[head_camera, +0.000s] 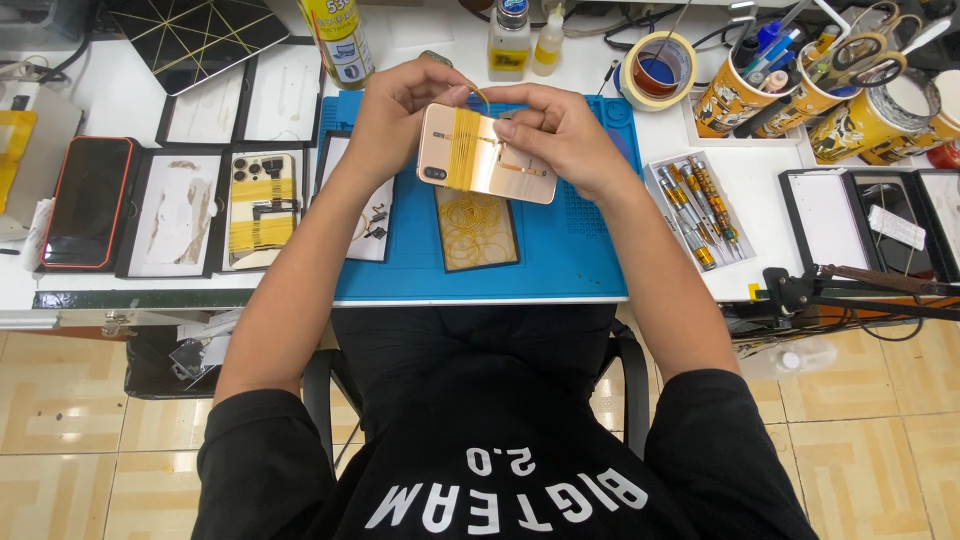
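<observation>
Head view: nearest you, your black shirt and a tiled floor sit below the edge of the white desk (760, 190). Your two forearms rise over a blue rubbery mat (590, 250), flat and rectangular. On it lies one dark tray (477, 230) filled with a tangle of thin yellow rubber bands. Above that tray, you hold one glossy gold phone back (487, 153), a rounded rectangle with a camera hole at its left end and several yellow bands wrapped tight around its middle. Your left hand (400, 115) grips its left end, fingers curled over the top edge; your right hand (560, 135) pinches its right side, and a loose band loops up between your fingers. To the left, a second banded phone back (262, 208) rests in a black tray, beside one black phone with a red rim (88, 203). To the right, a shallow tray holds a row of metal screwdrivers (695, 210). Farther back stand three printed yellow cups (800, 100) of tools and one tape roll (657, 70).
</observation>
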